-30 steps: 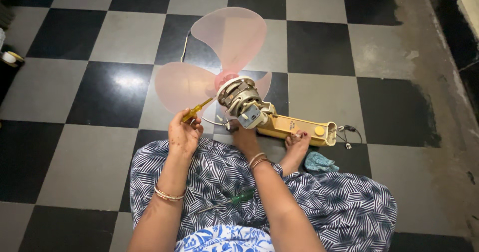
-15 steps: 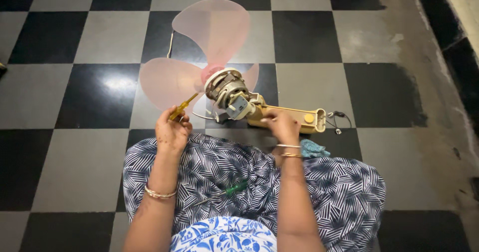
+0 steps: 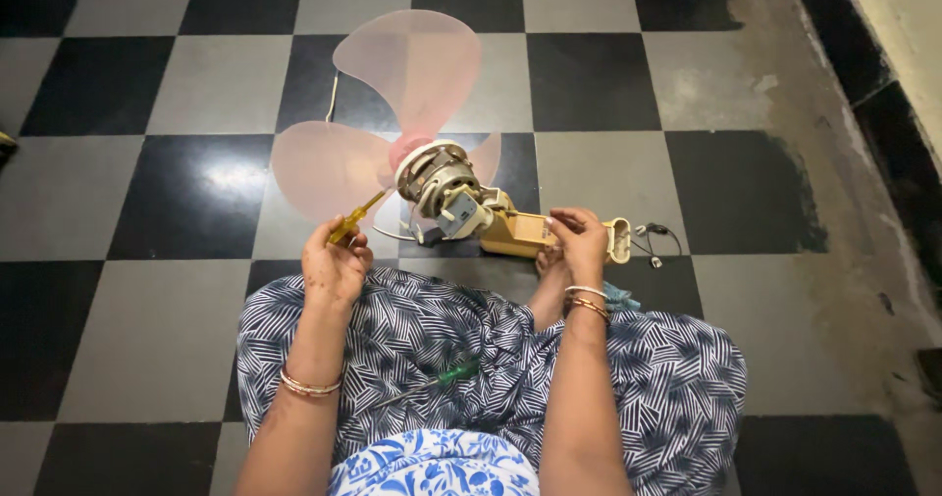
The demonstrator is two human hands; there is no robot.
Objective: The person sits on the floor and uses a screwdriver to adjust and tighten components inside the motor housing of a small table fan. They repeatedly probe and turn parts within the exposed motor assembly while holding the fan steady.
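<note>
Fan: a stripped fan (image 3: 461, 197) lies on the checkered floor (image 3: 157, 339) just ahead of the person's knees, its bare motor (image 3: 437, 177) exposed between the blades and the neck.
Blades: three translucent pink blades (image 3: 417, 64) spread flat over the black and grey tiles.
Neck: a cream plastic housing (image 3: 525, 233) points to the right, with loose wires (image 3: 653, 241) trailing from its end.
Right hand: the right hand (image 3: 579, 241) rests on the cream housing, fingers curled over its top.
Left hand: the left hand (image 3: 334, 265) is closed around a yellow-handled screwdriver (image 3: 355, 218), whose tip points up toward the motor.
Lap: a green-handled screwdriver (image 3: 442, 378) lies on the patterned dress (image 3: 667, 388).
Cord: a pale cord (image 3: 332, 99) runs behind the blades.
</note>
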